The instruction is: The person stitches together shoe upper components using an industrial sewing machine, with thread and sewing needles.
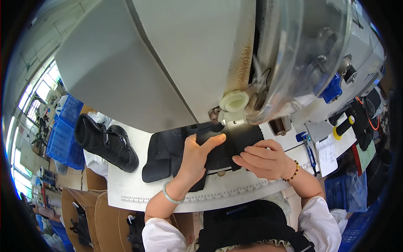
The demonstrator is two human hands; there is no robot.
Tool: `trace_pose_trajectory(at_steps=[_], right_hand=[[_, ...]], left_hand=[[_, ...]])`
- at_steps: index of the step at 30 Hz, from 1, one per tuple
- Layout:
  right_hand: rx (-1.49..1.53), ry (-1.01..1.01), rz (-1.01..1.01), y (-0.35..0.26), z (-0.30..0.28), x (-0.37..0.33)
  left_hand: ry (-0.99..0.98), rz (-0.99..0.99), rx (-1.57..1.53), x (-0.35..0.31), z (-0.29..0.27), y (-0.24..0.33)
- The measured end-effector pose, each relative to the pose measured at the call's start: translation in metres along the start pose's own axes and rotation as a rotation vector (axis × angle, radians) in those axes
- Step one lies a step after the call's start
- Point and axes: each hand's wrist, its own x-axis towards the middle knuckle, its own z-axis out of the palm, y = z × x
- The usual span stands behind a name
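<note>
Under the head of a large white sewing machine lies a black boot upper piece, made of flat panels. My left hand grips it from the left, thumb stretched along its top and fingers partly hidden. On the right, the bent fingers of my right hand pinch the near right edge of the same piece. Its far edge meets the lit sewing area beside a pale cream round part. More black panels spread over the table to the left of my left wrist. The needle cannot be made out.
A finished black boot lies at the table's left. A printed ruler strip follows the front edge of the white table. Blue snips, a paper slip and a thread spool are at right. Blue crates and cardboard boxes stand left.
</note>
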Motion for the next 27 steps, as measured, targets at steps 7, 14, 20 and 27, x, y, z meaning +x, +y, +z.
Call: trace_pose_trajectory(at_steps=[7, 14, 20, 27], right_hand=[[-0.025, -0.013, 0.016, 0.001, 0.006, 0.001], [-0.004, 0.021, 0.039, 0.005, 0.007, -0.001], [0.012, -0.014, 0.083, 0.009, 0.011, 0.000], [0.025, -0.026, 0.085, 0.012, 0.010, -0.001]], left_hand=[[0.007, -0.005, -0.004, 0.004, 0.002, 0.007], [0.043, -0.014, -0.016, 0.005, 0.003, 0.007], [0.089, 0.019, -0.032, 0.014, 0.001, 0.006], [-0.049, 0.057, 0.056, 0.015, -0.008, 0.007]])
